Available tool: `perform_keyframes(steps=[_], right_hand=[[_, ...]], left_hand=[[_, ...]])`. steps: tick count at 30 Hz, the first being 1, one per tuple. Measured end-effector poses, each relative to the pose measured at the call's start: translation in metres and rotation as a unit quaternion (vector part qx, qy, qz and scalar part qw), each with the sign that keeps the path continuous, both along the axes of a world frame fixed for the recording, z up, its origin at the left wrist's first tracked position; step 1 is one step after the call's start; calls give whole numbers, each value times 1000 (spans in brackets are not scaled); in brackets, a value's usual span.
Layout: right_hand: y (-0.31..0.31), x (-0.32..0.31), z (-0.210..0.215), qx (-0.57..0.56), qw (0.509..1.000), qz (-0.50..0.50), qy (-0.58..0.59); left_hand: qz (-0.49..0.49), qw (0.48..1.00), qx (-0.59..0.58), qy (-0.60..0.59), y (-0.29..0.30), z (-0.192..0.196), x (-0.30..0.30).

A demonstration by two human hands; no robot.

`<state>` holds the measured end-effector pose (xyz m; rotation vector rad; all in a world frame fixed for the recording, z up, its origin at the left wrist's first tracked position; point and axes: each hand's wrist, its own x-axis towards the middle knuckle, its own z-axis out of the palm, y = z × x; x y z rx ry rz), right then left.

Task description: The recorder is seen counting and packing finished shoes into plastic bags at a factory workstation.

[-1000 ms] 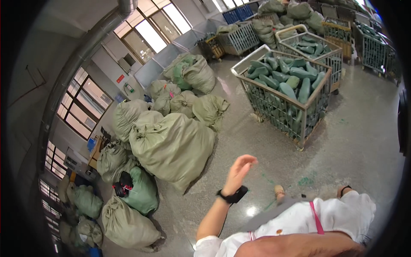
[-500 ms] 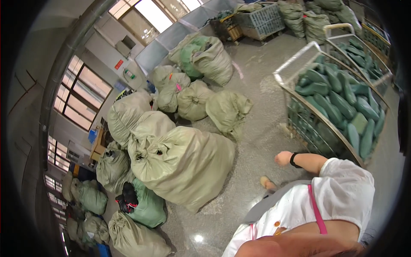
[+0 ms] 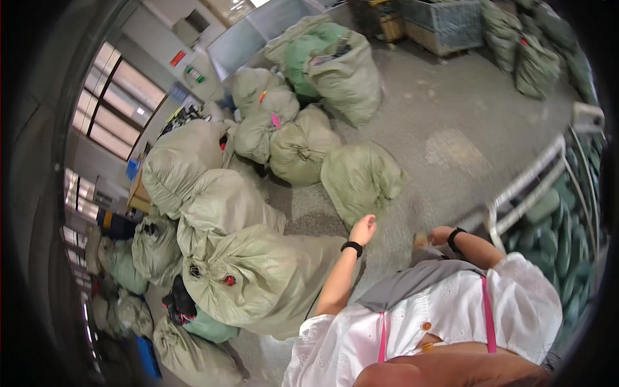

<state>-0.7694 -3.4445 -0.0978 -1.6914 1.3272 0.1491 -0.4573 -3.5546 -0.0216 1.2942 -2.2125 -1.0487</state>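
Observation:
My left hand point(image 3: 363, 230) hangs in front of me with a dark band on the wrist. Its fingers are loosely curled and nothing shows in them. Just beyond it lies a slumped pale-green woven sack point(image 3: 361, 177), with a gap I cannot judge. Left of that forearm stands a large full woven sack point(image 3: 271, 284), its top gathered. My right hand point(image 3: 440, 235), also banded at the wrist, hangs by my waist; its fingers are turned away and blurred. To its right is a metal-framed cart point(image 3: 525, 187) full of green shoe-last-shaped pieces point(image 3: 548, 238).
Several tied sacks point(image 3: 303, 145) stand in a cluster ahead, with an upright open-topped sack point(image 3: 348, 80) behind them. More sacks point(image 3: 538, 68) stand at the far right, near a grey crate cart point(image 3: 445, 29). Grey floor point(image 3: 445, 142) runs between them.
My left hand and forearm have come into view. The view has shifted, so the cart now sits lower and farther right and the slumped sack appears closer. My right hand hangs nearer my waist.

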Motion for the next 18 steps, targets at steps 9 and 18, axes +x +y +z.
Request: perform_keyframes(steps=[9,18], right_hand=[[-310,-142,19,-245,962,95,69],[-514,-250,56,-52,986,3,161]], left_hand=[[26,943,231,-238,-22,-139,31],[300,809,372,-342,-183,-186,27]])
